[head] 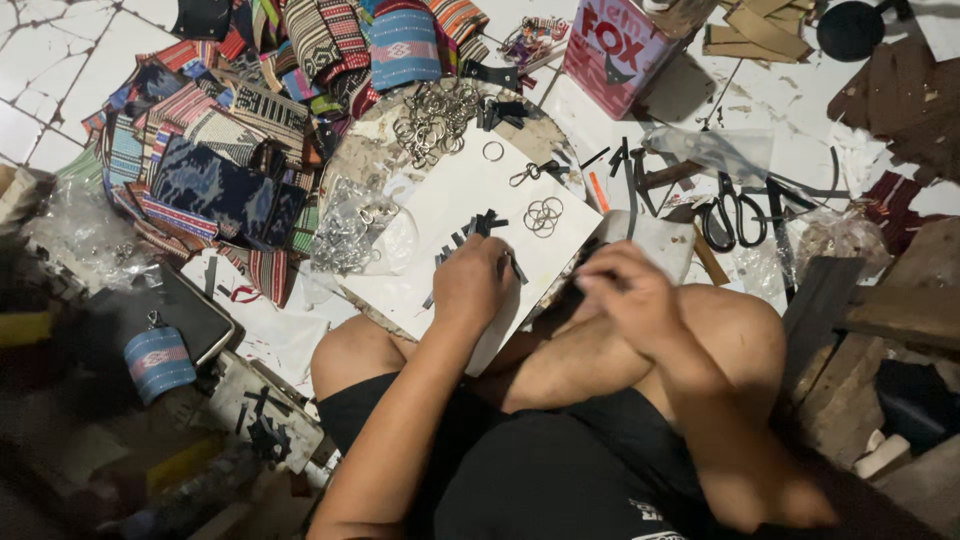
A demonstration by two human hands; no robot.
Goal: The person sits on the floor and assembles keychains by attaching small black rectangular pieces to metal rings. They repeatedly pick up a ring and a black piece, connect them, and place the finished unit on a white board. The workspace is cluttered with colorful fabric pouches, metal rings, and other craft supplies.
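Down on the white rectangular sheet point(470, 205), at about twelve o'clock from the bent knees: left hand point(472, 283), fingers curled downward onto a small heap of short black strips point(478, 228), fingertips pressed among them; whether any one strip is actually pinched, impossible to tell. Just at three o'clock from it, over the right knee: right hand point(622, 290), fingers bunched together at the tips around something small and dark, too blurred to name. Hands near each other, not touching.

Also on the sheet, at one o'clock from the left hand: a cluster of thin silver metal rings point(543, 216), with a dark metal clasp point(530, 173) beyond it at twelve. Further up, on the round worn board point(375, 150) under the sheet: a larger pile of silver key rings point(432, 118). At nine o'clock from the sheet: a clear plastic bag of shiny metal fittings point(352, 235). Beyond that, at ten to eleven o'clock: a spread of striped woven fabric pouches point(215, 150) in blue, red and black. At three o'clock from the sheet, on the pale floor: black-handled scissors point(732, 215). At one o'clock, well apart: a pink square tin point(615, 45). Down at eight o'clock: a small blue woven pouch with a metal ring point(157, 360).
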